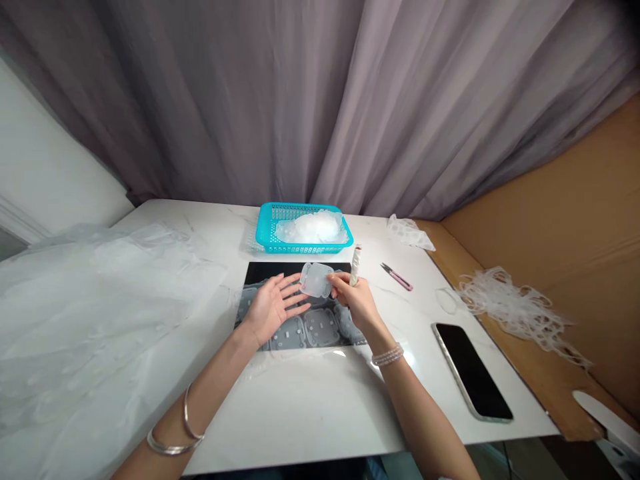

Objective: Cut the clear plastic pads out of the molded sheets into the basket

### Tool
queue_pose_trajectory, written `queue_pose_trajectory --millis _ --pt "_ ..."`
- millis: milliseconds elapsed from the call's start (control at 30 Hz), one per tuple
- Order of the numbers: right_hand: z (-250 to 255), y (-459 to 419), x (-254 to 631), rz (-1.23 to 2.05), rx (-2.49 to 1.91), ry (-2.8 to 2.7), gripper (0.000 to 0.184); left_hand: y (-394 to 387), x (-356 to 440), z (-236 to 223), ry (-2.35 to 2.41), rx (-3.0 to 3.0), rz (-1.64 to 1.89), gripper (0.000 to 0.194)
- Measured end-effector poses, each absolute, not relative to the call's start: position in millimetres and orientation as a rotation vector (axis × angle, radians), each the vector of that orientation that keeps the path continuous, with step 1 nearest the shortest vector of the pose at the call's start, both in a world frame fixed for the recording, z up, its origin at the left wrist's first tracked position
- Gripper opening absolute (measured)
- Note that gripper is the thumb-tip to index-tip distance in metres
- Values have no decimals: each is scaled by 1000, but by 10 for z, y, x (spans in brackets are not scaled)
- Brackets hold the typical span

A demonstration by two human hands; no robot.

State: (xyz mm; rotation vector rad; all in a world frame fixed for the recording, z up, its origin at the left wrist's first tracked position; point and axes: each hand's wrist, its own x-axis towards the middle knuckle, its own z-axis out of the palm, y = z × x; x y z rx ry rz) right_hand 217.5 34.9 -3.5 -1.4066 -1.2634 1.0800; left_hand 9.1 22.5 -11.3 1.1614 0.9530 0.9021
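Note:
Between the thumb and fingers of my right hand [355, 300] is a thin, translucent, rounded-square plastic piece [316, 280], tilted up over a black sheet. A slim white-wrapped stick [356, 265] also pokes up from this hand; its lower end is hidden. My left hand [275, 303] is open, palm up with fingers spread, and its fingertips reach the piece's left edge; I cannot tell whether they touch. Beneath both hands the black sheet [257, 272] carries several similar translucent pieces [321, 328] with small raised bumps.
A blue basket [263, 233] behind the hands holds a heap of translucent pieces [317, 227]. Pink-handled thread snips [397, 277] and a phone [473, 370] lie right. Plastic offcuts [515, 307] pile along the right edge. Large clear plastic sheeting [95, 333] covers the left side.

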Motion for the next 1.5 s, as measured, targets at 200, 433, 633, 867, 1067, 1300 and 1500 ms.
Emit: queue_pose_trajectory --millis 200,433,633,867,1067,1300,1500 --pt "194 1197 2218 500 -1531 -1309 30 184 135 -325 1220 1756 897 54" --pt "178 1423 2181 438 -1508 -1397 38 67 245 -541 1259 2366 629 50" --pt "62 704 2704 534 -1502 -1323 64 213 249 -638 1422 2532 575 52" --pt "-115 173 2690 814 -1448 -1285 76 246 277 -538 1449 2642 602 52" --pt "-353 56 2398 806 -1439 -1459 57 60 359 -506 993 2852 470 47" --pt "-408 29 2375 610 -1456 -1715 39 37 363 -544 953 2836 429 46" --pt "-422 53 2322 473 -1458 -1853 37 30 369 -516 959 2813 422 47"
